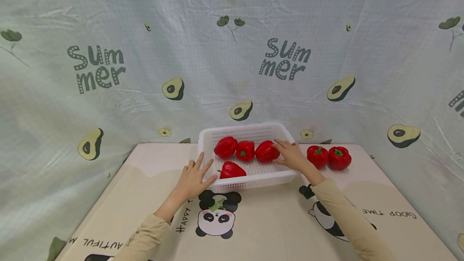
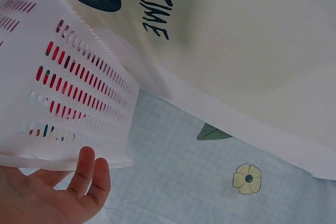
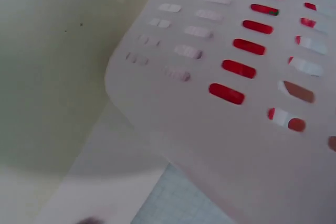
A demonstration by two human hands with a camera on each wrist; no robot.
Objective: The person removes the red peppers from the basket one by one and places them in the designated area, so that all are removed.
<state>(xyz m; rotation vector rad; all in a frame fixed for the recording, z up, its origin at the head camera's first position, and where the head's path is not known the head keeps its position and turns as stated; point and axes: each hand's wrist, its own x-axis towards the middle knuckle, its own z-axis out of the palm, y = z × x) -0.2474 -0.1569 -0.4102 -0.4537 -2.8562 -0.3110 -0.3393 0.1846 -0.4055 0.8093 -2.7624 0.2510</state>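
Observation:
A white slotted plastic basket (image 1: 272, 179) stands toward the far edge of the table. Inside, a back row holds two red bell peppers, one at the left (image 1: 225, 147) and one in the middle (image 1: 245, 151). The bell pepper at the row's right end (image 1: 267, 152) is in the grip of my right hand (image 1: 291, 156), thumb and fingers about its right side. Another bell pepper (image 1: 232, 170) lies near the front wall. With spread fingers, my left hand (image 1: 193, 178) rests at the basket's left rim. Through slots in the right wrist view, red pepper (image 3: 239, 68) shows.
Two more red bell peppers, one nearer the basket (image 1: 317, 156) and one farther right (image 1: 339, 158), stand on the table outside the basket's right side. A printed cloth (image 1: 203, 51) hangs behind the table (image 1: 268, 220), whose cover bears panda drawings.

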